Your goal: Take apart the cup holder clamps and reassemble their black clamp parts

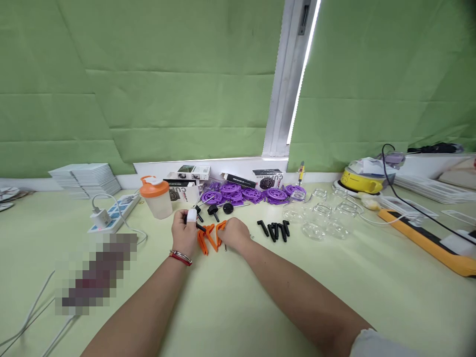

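My left hand (183, 234), with a white wrap on one finger, is closed around a black plastic part (201, 227) whose end sticks out to the right. My right hand (235, 233) reaches down with fingers curled at an orange angled plastic piece (221, 226); its fingertips are partly hidden. Between the hands lie more orange angled pieces (211, 238). A small screw (225, 247) shows below my right fingers. Just beyond are black round-headed knobs (213, 211) and a black disc (228, 208). Several black L-shaped pegs (275, 231) lie right of my right hand.
Purple plastic rings (230, 191) and cup holder boxes (186, 193) line the back. An orange-lidded shaker cup (156, 196) and a power strip (122, 210) stand left. Clear plastic cups (322, 218), a yellow appliance (360, 181) and an orange-edged case (420, 243) sit right.
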`<control>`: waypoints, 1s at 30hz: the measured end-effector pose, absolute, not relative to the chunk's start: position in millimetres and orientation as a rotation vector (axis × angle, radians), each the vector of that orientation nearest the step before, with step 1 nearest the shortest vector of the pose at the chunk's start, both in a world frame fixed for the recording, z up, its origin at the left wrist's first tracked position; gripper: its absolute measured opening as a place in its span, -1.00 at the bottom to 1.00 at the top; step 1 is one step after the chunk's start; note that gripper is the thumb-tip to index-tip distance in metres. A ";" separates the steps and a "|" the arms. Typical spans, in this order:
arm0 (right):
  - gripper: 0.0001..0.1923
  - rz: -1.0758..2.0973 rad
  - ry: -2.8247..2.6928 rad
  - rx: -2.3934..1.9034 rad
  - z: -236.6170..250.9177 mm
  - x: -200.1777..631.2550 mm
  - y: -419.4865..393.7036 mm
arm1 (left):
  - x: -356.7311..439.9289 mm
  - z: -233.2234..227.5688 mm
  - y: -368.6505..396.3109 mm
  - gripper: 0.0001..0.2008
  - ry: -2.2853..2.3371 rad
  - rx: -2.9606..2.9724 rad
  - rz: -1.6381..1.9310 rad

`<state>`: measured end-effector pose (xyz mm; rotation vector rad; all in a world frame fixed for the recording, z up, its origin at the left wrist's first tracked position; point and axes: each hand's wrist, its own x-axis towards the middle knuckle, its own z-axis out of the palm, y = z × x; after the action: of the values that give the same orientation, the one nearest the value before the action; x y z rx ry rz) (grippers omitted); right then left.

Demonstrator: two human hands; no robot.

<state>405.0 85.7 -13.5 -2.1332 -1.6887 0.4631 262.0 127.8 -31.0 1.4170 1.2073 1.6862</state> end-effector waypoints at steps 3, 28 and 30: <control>-0.87 0.497 -1.618 -2.223 -11.9 404.1 88.8 | 261.9 -32.1 128.2 -0.73 1.203 1.440 1.671; -0.84 0.782 -1.438 -1.769 -6.9 402.3 77.6 | 267.9 -21.5 119.9 -0.62 1.236 1.500 1.576; -0.85 0.807 -1.409 -1.660 -3.0 415.7 75.4 | 269.1 -19.7 118.8 -0.56 1.219 1.440 1.587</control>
<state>415.7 75.4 -3.0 -1.6601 -1.4086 0.8068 269.1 118.8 -19.7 1.4396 1.2191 1.5868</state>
